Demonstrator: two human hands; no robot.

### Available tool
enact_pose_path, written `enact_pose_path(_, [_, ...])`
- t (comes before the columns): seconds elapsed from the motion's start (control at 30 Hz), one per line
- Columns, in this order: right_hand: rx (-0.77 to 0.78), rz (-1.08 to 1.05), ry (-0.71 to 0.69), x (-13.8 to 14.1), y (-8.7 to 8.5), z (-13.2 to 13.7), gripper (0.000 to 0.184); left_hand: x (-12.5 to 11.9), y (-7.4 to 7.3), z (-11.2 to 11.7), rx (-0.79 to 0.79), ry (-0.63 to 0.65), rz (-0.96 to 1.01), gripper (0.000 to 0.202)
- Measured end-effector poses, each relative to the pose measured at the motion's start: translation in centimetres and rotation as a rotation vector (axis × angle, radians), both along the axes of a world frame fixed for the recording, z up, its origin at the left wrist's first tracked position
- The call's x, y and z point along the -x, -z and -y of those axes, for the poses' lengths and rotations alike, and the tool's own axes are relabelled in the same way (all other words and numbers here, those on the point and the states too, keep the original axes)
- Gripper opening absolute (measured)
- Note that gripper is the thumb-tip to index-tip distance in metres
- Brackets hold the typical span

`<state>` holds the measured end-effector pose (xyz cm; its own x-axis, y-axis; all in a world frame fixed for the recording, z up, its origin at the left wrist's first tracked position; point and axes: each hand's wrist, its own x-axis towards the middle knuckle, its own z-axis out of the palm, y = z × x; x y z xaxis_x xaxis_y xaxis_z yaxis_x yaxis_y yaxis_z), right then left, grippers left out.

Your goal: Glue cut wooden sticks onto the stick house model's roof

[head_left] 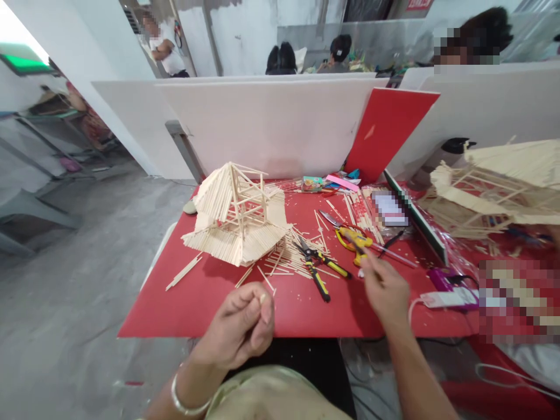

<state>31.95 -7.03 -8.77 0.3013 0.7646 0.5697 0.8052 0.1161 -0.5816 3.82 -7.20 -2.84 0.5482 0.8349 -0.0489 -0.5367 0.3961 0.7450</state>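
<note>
Stick model [223, 201] stands on the red table [161, 318], toward the person's left, just beyond the left hand [245, 321] and apart from it. Slatted roof over one side, open frame on the other, wide slatted base flaring below.

My guess on handling: very light for its bulk, stiff along each stick, but fragile at the joints. The bare posts look likeliest to snap or come loose — poor places to pinch. Better to take it low, a flat palm under each side of the base, and lift level. Dry, matte wood; slipping seems a smaller worry than crushing.

Left hand: fingers curled closed over the near table edge; whether a small piece is pinched there, I cannot tell. Right hand [387, 289]: fingers bent, just beside the yellow-handled scissors [365, 240]. Blur there — cannot tell whether it grips anything.

Loose sticks [297, 259] spread beside the model, with black-and-yellow shears [318, 279] across them. Single sticks should weigh next to nothing and roll easily; fingertips near the middle would do.
</note>
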Motion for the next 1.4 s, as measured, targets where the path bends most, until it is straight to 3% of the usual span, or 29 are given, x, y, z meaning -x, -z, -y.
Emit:
enact_pose_path(0.07, [0.029,-0.124,0.027,-0.5,-0.6,0.2,0.037,0.1,0.1,-0.4,-0.003,-0.051,-0.046,0.025])
enact_pose_path(0.23, [0.086,-0.196,-0.434,4.3,-3.1,1.7,0.035,-1.7,1.7,-2.1,-0.021,-0.122,-0.110,0.025])
enact_pose_path(0.33, [0.057,-0.194,-0.523,7.0,-3.5,2.0,0.038,-2.2,2.1,-2.2,-0.080,-0.189,-0.171,0.024])
enact_pose_path(0.7, [-0.027,0.104,-0.479,8.1,-3.3,1.6,0.048,-1.7,2.1,-2.3,-0.164,-0.218,-0.244,0.025])
enact_pose_path(1.1, [-0.043,0.133,-0.503,8.7,-3.4,1.2,0.048,-1.2,2.1,-2.3,-0.188,-0.252,-0.303,0.027])
enact_pose_path(1.4, [-0.151,0.160,-0.474,7.8,-1.7,1.3,0.061,-1.3,1.8,-0.9,-0.090,-0.253,-0.357,0.029])
